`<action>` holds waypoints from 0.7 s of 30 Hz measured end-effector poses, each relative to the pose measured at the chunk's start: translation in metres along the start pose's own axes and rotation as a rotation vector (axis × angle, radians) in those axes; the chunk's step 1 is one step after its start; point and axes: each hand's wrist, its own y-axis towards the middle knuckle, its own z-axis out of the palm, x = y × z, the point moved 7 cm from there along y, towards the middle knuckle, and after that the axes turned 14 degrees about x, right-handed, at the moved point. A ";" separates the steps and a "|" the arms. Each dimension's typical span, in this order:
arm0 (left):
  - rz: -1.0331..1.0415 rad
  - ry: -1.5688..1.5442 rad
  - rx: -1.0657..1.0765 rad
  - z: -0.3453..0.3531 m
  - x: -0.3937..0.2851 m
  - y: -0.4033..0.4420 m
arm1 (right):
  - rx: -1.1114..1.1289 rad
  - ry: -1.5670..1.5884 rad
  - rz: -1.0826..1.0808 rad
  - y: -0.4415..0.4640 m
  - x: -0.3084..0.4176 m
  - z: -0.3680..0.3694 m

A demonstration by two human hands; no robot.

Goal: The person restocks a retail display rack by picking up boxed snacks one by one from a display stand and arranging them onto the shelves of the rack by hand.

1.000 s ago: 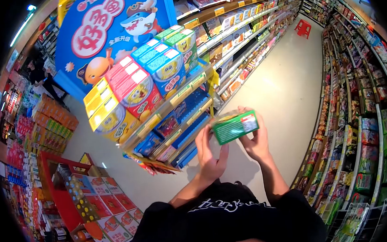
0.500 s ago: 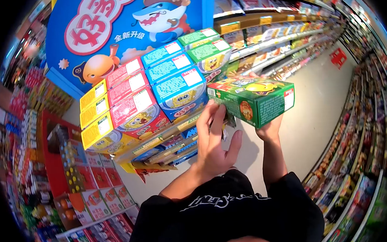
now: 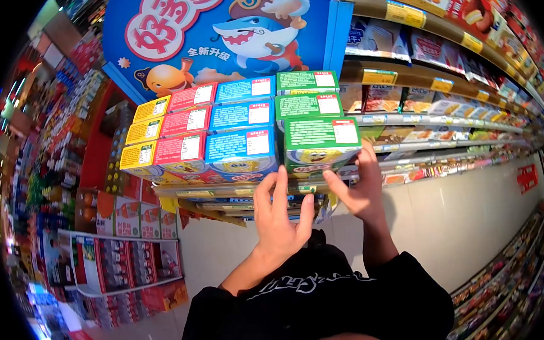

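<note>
At the front of the green row on the display shelf stands a green snack box (image 3: 321, 133) with a cartoon sponge on its front. My right hand (image 3: 361, 189) is at its right front corner, fingers spread, fingertips at the side and thumb near the lower front edge. My left hand (image 3: 278, 218) is open, its fingertips by the gap between the green box and the blue box (image 3: 241, 148). Farther left come a red box (image 3: 180, 149) and a yellow box (image 3: 138, 156), each fronting its own row.
A blue cardboard sign (image 3: 214, 36) with a cartoon shark rises behind the boxes. Shelves with price tags (image 3: 406, 13) run along the right. Bottles and cartons fill a rack (image 3: 125, 263) at lower left. Pale floor tiles (image 3: 449, 221) show below.
The green box has moved left from mid-air onto the front of the green row. My right hand has come off from beneath it, and the view has turned to the right.
</note>
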 end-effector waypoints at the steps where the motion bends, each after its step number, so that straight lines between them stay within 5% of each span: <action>1: -0.021 0.022 -0.018 0.003 -0.001 -0.001 | 0.036 -0.051 -0.018 0.003 0.000 -0.001; 10: -0.148 0.202 -0.065 0.019 -0.013 -0.011 | 0.044 0.278 -0.057 -0.002 -0.025 0.015; 21: -0.147 0.281 -0.048 -0.018 0.018 -0.027 | -0.177 0.209 0.025 -0.023 -0.027 0.039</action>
